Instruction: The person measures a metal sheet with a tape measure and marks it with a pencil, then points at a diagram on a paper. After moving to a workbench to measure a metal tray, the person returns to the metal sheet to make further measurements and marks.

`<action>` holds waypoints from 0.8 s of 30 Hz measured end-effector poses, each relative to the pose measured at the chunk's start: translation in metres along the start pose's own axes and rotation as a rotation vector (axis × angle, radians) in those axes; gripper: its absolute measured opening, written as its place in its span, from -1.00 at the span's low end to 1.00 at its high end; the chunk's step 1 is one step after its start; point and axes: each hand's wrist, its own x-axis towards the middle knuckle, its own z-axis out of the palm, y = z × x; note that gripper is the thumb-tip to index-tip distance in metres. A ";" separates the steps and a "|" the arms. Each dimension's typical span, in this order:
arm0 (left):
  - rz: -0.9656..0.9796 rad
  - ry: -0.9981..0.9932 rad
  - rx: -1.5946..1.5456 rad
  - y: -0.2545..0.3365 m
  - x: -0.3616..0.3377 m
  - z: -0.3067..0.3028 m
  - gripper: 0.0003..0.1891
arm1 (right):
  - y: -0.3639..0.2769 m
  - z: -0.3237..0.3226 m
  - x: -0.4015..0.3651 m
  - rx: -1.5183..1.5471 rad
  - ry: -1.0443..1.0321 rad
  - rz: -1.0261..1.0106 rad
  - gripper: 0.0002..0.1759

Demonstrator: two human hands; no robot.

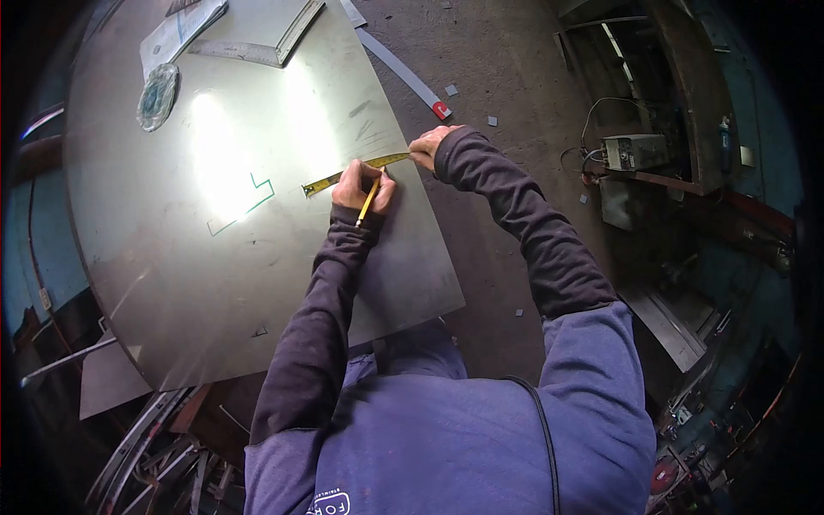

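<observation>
My left hand (pixel 347 192) is closed around a yellow pencil (pixel 369 202), its eraser end pointing back toward me. That hand rests on a yellow tape measure (pixel 388 160), which lies across a large metal sheet (pixel 172 292). The tape's hooked end sticks out to the left of the hand. At the sheet's right edge, my right hand (pixel 434 144) pinches the other end of the tape; whether the case is inside the fingers is hidden. Left of the tape, a green stepped line (pixel 260 202) is drawn on the metal.
Toward the sheet's far side lie a metal ruler with an angled arm (pixel 249 53), papers (pixel 180 36) and an oval plastic-wrapped object (pixel 158 98). A long strip with a red end (pixel 403 73) is beyond the right edge. Metal offcuts (pixel 163 463) stand lower left.
</observation>
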 end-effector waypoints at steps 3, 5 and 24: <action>-0.007 -0.031 0.023 0.001 0.001 -0.002 -0.80 | -0.001 -0.001 -0.002 -0.005 0.008 0.009 -0.59; 0.020 -0.034 0.033 0.001 0.001 -0.003 -0.81 | -0.001 0.000 -0.001 -0.002 0.009 0.005 -0.59; -0.041 -0.087 0.013 0.006 0.006 -0.003 -0.83 | 0.000 0.004 0.001 0.024 0.053 0.018 -0.61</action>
